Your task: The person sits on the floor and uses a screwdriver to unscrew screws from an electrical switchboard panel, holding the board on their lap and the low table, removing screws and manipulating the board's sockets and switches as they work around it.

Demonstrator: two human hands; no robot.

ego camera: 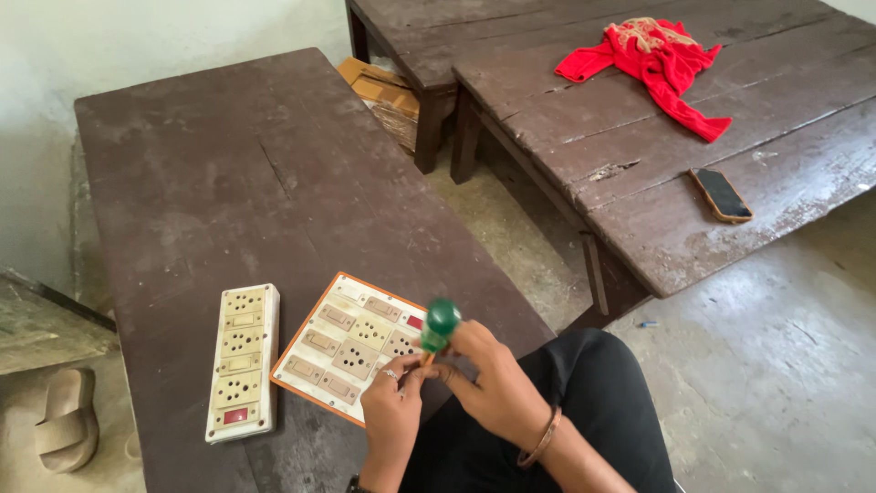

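Far left on the floor: tan sandal [66, 418]. On the dark counter [228, 173]: long white socket strip [241, 361], then an orange-edged switch board [351, 342] just beside it. Left hand [394, 411] at the board's near edge, fingers curled by the screwdriver tip. Right hand [493, 383] gripping a green-handled screwdriver [440, 327] upright over the board. Further right: red cloth [659, 62], phone [721, 194].

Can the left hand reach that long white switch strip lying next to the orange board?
Probably yes. The long white plastic switch strip lies in the open on the brown wooden table, just left of the left hand, with nothing between them.
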